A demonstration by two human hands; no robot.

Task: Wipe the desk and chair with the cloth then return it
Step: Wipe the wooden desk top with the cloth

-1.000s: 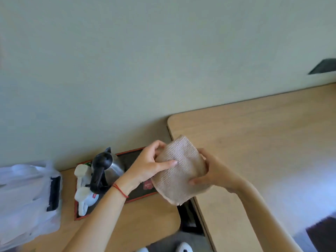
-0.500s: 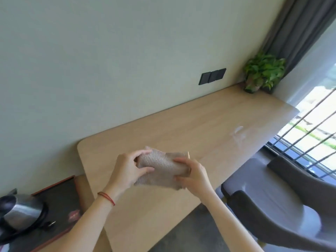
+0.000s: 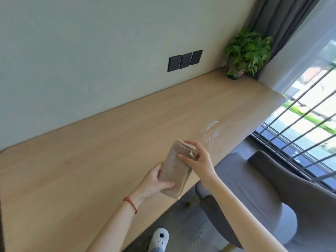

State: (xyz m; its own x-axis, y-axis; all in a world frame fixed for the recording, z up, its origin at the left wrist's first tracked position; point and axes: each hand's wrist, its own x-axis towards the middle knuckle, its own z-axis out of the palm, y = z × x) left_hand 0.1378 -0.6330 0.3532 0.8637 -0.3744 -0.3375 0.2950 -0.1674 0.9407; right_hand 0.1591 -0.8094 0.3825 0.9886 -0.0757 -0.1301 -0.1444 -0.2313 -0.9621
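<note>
Both hands [image 3: 156, 180] [image 3: 197, 160] grasping folded cloth [image 3: 174, 170] above desk [image 3: 91, 160], centre frame. White smear [image 3: 211, 131] unwiped, chair [image 3: 254, 197] lower right untouched; wiping not begun.

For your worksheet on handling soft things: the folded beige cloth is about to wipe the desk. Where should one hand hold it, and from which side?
Probably flat across the folded cloth's broad ribbed face, coming from above. It is folded into a long pad, so a spread palm keeps the layers together. The right hand pinches the loose layered end, the left hand the lower end, above the desk.
</note>
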